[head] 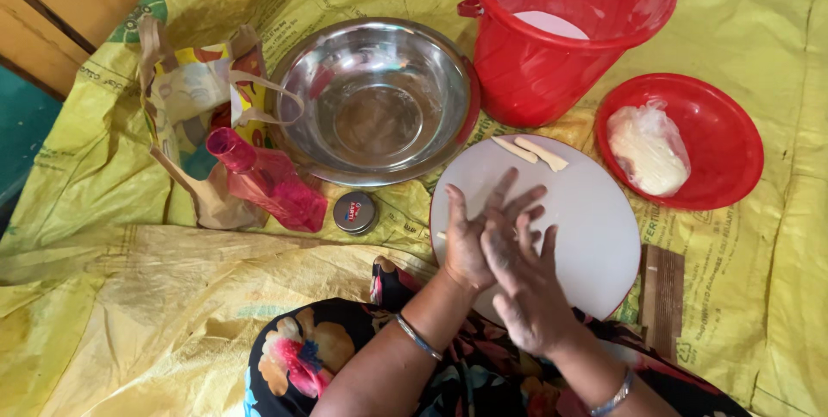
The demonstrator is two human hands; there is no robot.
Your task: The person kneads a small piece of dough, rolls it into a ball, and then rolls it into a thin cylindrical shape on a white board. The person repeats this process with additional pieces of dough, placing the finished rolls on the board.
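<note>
White dough is rolled between the flat, open left hand (pixel 470 240) and right hand (pixel 524 283) over a round board (pixel 595 236). Even, light pressure should keep the strip uniform, like the two finished sticks (pixel 530 150).

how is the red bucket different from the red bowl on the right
The red bucket is tall and deep; the red bowl is low and shallow. The bucket stands at the top, holding something pale at its bottom; the bowl sits right of the round white board and holds a plastic-wrapped lump of dough. Both are red plastic and rest on the yellow sheet.
</note>
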